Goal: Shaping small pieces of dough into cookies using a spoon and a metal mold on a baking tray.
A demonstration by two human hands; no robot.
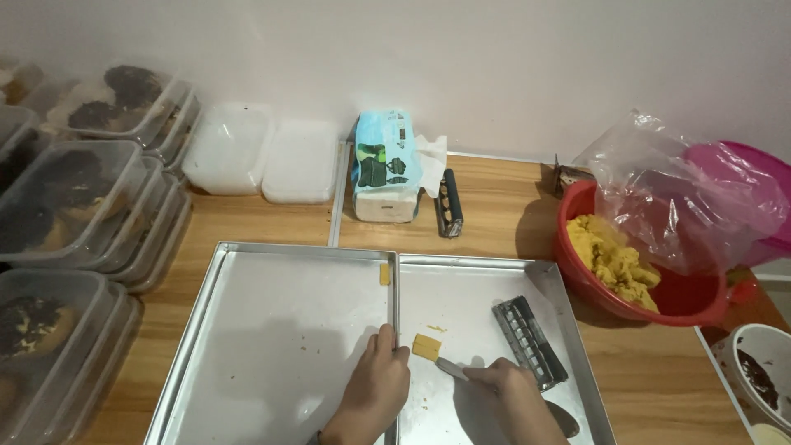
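Note:
My left hand (375, 383) rests on the raised edge between two metal baking trays, its fingers close to a small yellow dough piece (426, 347) that lies on the right tray (474, 284). My right hand (507, 381) grips a thin metal blade (451, 367) whose tip reaches the dough piece. A dark ridged metal mould (529, 340) lies on the right tray just beyond my right hand. Another small yellow dough piece (384, 274) sits at the far right edge of the left tray (280, 330).
A red bowl (700, 301) with yellow dough (611, 259) and a crumpled clear bag stands right. Stacked clear lidded containers (74, 206) with dark-topped food line the left. A tissue pack (385, 165), a second dark mould (449, 203) and white lids sit at the back.

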